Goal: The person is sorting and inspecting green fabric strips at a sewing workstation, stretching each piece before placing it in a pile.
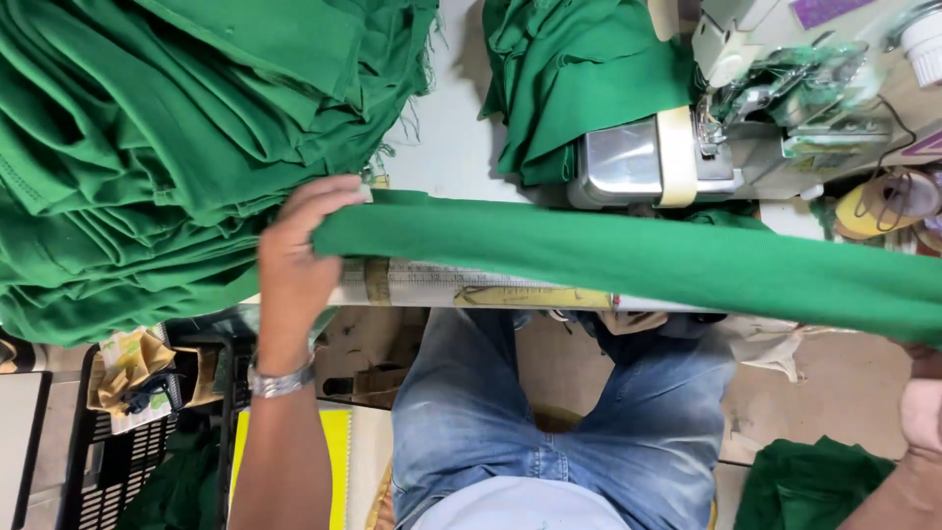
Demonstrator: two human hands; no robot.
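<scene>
You held the green fabric strip (628, 257) stretched taut just in front of the sewing machine (775, 108), left hand (299, 260) pinching one end, right hand's (922, 412) grip unclear; feeding it under the machine's foot seemed next.

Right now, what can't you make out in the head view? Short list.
- Right hand: cut off by the frame's right edge; its grip on the green fabric strip cannot be seen.
- Left hand: fingertips curl over the strip's end, hidden behind the cloth.
- Sewing machine: needle area too cluttered and small to read.
- Table edge: partly covered by the strip.
- Fabric pile: piece count indistinguishable among folds.
</scene>
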